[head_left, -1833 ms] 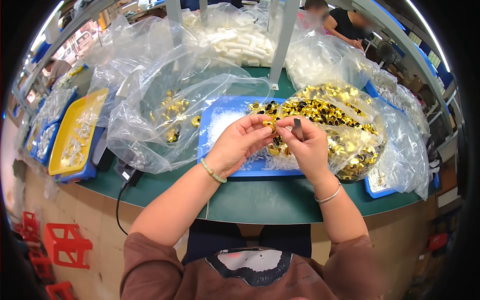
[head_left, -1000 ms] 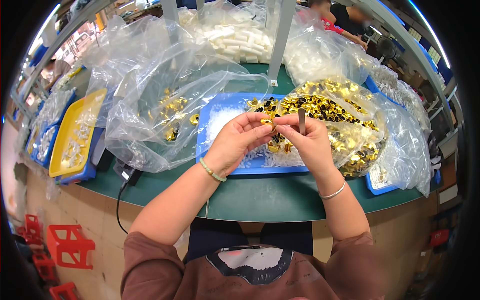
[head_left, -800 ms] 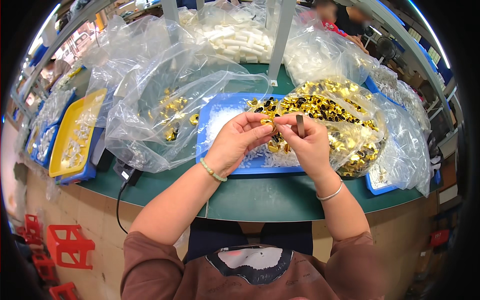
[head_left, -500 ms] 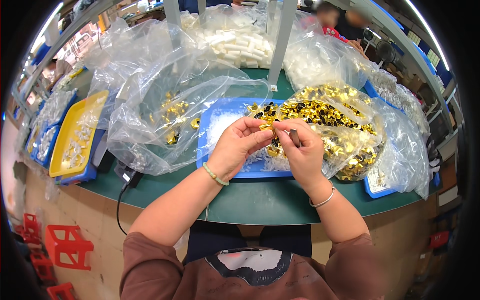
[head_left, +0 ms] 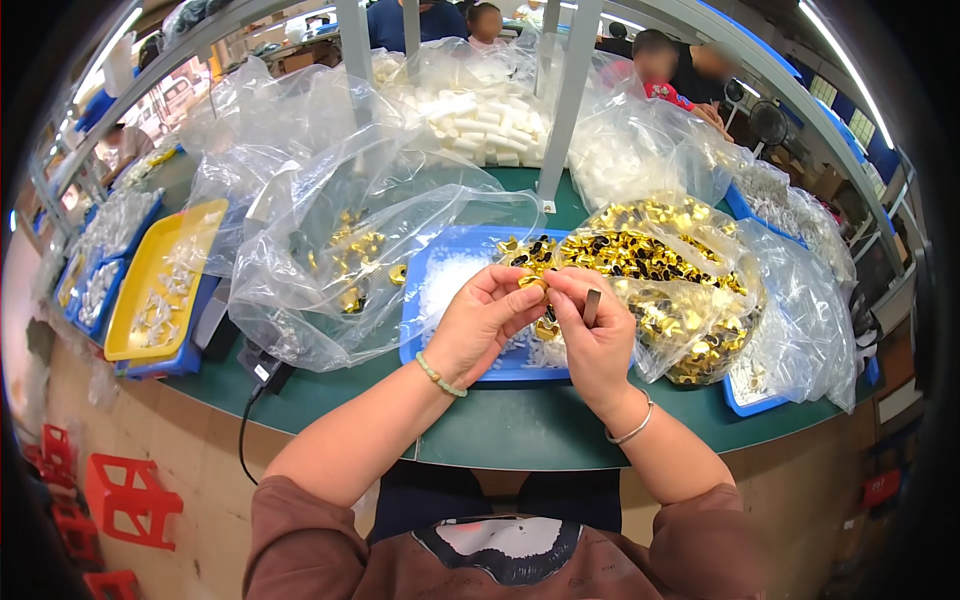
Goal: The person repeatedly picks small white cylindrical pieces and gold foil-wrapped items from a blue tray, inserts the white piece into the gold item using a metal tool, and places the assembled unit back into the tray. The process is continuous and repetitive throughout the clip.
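My left hand (head_left: 487,322) pinches a small shiny gold cap (head_left: 533,284) between thumb and fingertips, above a blue tray (head_left: 409,338). Close against it, my right hand (head_left: 600,335) has its thumb and fingertips pressed together at the cap. A flat metal tool, perhaps tweezers (head_left: 592,307), sticks up from the right hand's grip. Whatever else the right fingertips hold is too small to make out. Beneath the hands, the tray carries small white plastic pieces (head_left: 445,285) and loose gold caps (head_left: 530,250).
A clear bag of gold caps (head_left: 690,300) lies right of the tray; another clear bag (head_left: 330,280) with fewer caps lies left. Farther left is a yellow tray (head_left: 125,330). White cylinders (head_left: 485,125) fill a bag behind, near a metal post (head_left: 570,110). People sit beyond.
The whole view has tilted up a little, so the table appears lower. Both hands stay together at the gold cap, and the metal tool has turned more upright in the right hand.
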`<state>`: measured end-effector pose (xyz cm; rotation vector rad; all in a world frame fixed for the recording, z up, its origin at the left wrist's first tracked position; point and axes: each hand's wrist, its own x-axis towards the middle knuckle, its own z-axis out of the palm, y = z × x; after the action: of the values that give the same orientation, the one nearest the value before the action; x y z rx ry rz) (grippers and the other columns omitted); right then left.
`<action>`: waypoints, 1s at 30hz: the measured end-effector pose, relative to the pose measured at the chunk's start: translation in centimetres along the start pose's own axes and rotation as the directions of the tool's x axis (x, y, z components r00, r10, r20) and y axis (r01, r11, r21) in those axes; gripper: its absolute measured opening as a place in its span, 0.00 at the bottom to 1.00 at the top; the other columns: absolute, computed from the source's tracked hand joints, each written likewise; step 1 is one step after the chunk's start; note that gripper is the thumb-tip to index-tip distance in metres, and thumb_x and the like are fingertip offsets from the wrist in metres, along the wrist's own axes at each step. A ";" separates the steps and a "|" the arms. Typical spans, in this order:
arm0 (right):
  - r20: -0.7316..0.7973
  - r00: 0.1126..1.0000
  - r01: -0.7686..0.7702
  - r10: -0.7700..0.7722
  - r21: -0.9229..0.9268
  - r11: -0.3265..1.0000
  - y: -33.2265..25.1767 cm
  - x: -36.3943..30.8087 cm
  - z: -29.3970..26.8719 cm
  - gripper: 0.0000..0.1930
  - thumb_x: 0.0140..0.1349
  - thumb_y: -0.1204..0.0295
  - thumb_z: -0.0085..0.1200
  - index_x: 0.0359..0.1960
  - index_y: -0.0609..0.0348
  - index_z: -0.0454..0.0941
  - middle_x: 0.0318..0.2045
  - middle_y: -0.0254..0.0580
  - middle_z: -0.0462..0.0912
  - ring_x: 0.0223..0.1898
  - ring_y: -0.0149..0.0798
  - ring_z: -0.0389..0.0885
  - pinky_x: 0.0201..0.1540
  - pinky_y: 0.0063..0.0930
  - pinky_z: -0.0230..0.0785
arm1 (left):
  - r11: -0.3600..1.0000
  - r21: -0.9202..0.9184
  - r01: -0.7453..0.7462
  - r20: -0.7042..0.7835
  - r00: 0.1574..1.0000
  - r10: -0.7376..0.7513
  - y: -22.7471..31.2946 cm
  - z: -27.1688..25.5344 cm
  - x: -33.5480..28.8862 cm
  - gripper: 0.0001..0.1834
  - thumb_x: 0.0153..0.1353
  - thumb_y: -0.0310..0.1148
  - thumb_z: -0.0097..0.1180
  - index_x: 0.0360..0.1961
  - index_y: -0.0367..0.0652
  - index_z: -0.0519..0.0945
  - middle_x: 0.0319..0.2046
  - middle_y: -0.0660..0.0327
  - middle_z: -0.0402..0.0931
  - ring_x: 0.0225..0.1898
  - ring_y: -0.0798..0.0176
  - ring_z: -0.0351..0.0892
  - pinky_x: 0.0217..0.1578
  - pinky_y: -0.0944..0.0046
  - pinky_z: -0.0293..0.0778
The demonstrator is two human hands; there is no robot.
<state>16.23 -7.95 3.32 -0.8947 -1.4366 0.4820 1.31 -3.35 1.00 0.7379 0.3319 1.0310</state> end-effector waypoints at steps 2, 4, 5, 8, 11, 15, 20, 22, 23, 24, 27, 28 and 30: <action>-0.008 1.000 0.010 -0.010 -0.001 1.000 -0.1 0.0 0.1 0.08 0.62 0.80 0.55 0.42 0.65 0.83 0.41 0.43 0.80 0.41 0.33 0.79 0.44 0.22 0.70 | 1.000 0.001 -0.023 -0.013 1.000 0.023 -0.1 0.1 0.1 0.11 0.62 0.24 0.60 0.44 0.44 0.75 0.41 0.61 0.79 0.44 0.66 0.82 0.48 0.69 0.80; -0.001 1.000 0.021 -0.021 -0.006 1.000 -0.2 0.2 0.0 0.08 0.62 0.81 0.55 0.42 0.65 0.83 0.41 0.43 0.80 0.41 0.32 0.78 0.42 0.22 0.71 | 0.999 0.002 -0.037 -0.016 0.999 0.037 -0.1 0.1 0.1 0.11 0.61 0.24 0.60 0.44 0.44 0.74 0.40 0.61 0.80 0.43 0.66 0.82 0.48 0.69 0.80; 0.007 0.999 0.032 -0.032 -0.037 0.999 -0.2 0.2 0.0 0.08 0.62 0.81 0.55 0.42 0.65 0.83 0.41 0.43 0.80 0.41 0.32 0.78 0.42 0.21 0.70 | 0.999 0.000 -0.040 -0.013 0.999 0.040 -0.2 0.0 0.0 0.11 0.61 0.24 0.60 0.44 0.44 0.74 0.40 0.61 0.80 0.43 0.66 0.82 0.48 0.69 0.80; 0.017 0.999 0.037 -0.036 -0.071 0.997 -0.3 0.1 -0.2 0.08 0.62 0.81 0.55 0.41 0.65 0.82 0.41 0.43 0.80 0.40 0.32 0.78 0.41 0.21 0.70 | 0.999 -0.006 -0.035 -0.018 0.999 0.035 -0.1 0.1 0.1 0.11 0.62 0.24 0.60 0.44 0.43 0.74 0.40 0.61 0.80 0.43 0.66 0.82 0.48 0.69 0.80; -0.006 1.000 0.007 -0.007 -0.016 1.000 -0.2 -0.1 0.0 0.07 0.62 0.80 0.55 0.40 0.66 0.82 0.40 0.42 0.80 0.39 0.31 0.78 0.40 0.21 0.70 | 0.999 -0.004 -0.039 -0.028 0.999 0.039 -0.3 0.0 0.2 0.11 0.62 0.23 0.60 0.44 0.43 0.74 0.40 0.60 0.80 0.42 0.66 0.82 0.47 0.69 0.80; -0.052 0.998 -0.040 0.041 0.015 0.999 -0.1 0.0 0.5 0.07 0.62 0.79 0.56 0.40 0.66 0.83 0.40 0.42 0.80 0.40 0.32 0.78 0.42 0.22 0.70 | 0.998 0.007 -0.059 -0.033 0.998 0.059 -0.3 0.2 0.3 0.10 0.62 0.23 0.59 0.43 0.43 0.74 0.40 0.61 0.80 0.43 0.67 0.82 0.49 0.69 0.80; -0.030 0.996 -0.086 0.085 -0.008 0.996 0.0 0.2 -0.1 0.07 0.61 0.79 0.57 0.40 0.65 0.84 0.38 0.42 0.82 0.39 0.32 0.79 0.41 0.22 0.71 | 0.993 0.067 -0.097 -0.063 0.993 0.101 -0.3 0.5 0.2 0.12 0.61 0.23 0.61 0.43 0.41 0.74 0.39 0.59 0.79 0.41 0.66 0.82 0.46 0.68 0.80; -0.016 0.998 -0.054 0.053 -0.050 0.997 0.0 0.3 -0.1 0.07 0.61 0.80 0.57 0.40 0.65 0.84 0.37 0.41 0.83 0.37 0.32 0.79 0.40 0.22 0.71 | 0.982 0.137 -0.129 -0.046 0.990 0.136 -0.3 0.2 0.1 0.11 0.61 0.23 0.61 0.43 0.42 0.75 0.41 0.60 0.79 0.42 0.66 0.81 0.48 0.67 0.80; -0.014 0.999 -0.044 0.043 -0.066 0.997 0.0 0.4 -0.2 0.07 0.61 0.80 0.57 0.40 0.65 0.84 0.37 0.41 0.83 0.36 0.31 0.79 0.39 0.21 0.71 | 0.975 0.170 -0.144 -0.032 0.988 0.152 -0.2 0.1 0.1 0.10 0.61 0.24 0.61 0.43 0.42 0.76 0.42 0.61 0.79 0.43 0.66 0.81 0.49 0.66 0.79; -0.012 0.997 -0.076 0.075 -0.040 0.996 -0.1 0.3 -0.2 0.07 0.60 0.80 0.57 0.40 0.65 0.84 0.36 0.41 0.83 0.36 0.31 0.79 0.39 0.21 0.71 | 0.971 0.181 -0.155 -0.033 0.986 0.164 -0.3 0.2 0.0 0.10 0.61 0.23 0.61 0.43 0.42 0.76 0.42 0.61 0.79 0.43 0.66 0.81 0.49 0.65 0.79; 0.001 0.983 -0.182 0.182 0.019 0.983 -0.2 0.1 -0.4 0.08 0.61 0.80 0.57 0.41 0.65 0.83 0.35 0.40 0.82 0.35 0.29 0.78 0.38 0.20 0.71 | 0.959 0.216 -0.183 -0.033 0.980 0.194 -0.3 0.5 -0.2 0.10 0.61 0.23 0.61 0.43 0.41 0.76 0.42 0.60 0.79 0.44 0.65 0.81 0.50 0.64 0.79; 0.010 0.974 -0.227 0.226 0.027 0.974 -0.3 0.1 -0.5 0.08 0.61 0.80 0.56 0.41 0.65 0.83 0.35 0.40 0.82 0.35 0.29 0.78 0.37 0.20 0.71 | 0.956 0.226 -0.187 -0.034 0.979 0.199 -0.3 0.5 -0.2 0.10 0.61 0.23 0.61 0.43 0.41 0.76 0.42 0.60 0.79 0.44 0.65 0.81 0.50 0.64 0.79; 0.019 0.976 -0.219 0.219 0.002 0.976 -0.2 0.0 -0.5 0.09 0.62 0.80 0.55 0.42 0.65 0.82 0.36 0.39 0.81 0.35 0.29 0.78 0.38 0.20 0.70 | 0.951 0.241 -0.192 -0.040 0.977 0.208 -0.4 0.6 -0.2 0.10 0.61 0.23 0.61 0.43 0.41 0.76 0.43 0.59 0.79 0.44 0.65 0.81 0.50 0.64 0.79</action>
<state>16.64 -8.22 3.52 -1.0535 -1.3595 0.6590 1.78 -3.88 1.15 0.9691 0.4484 1.2227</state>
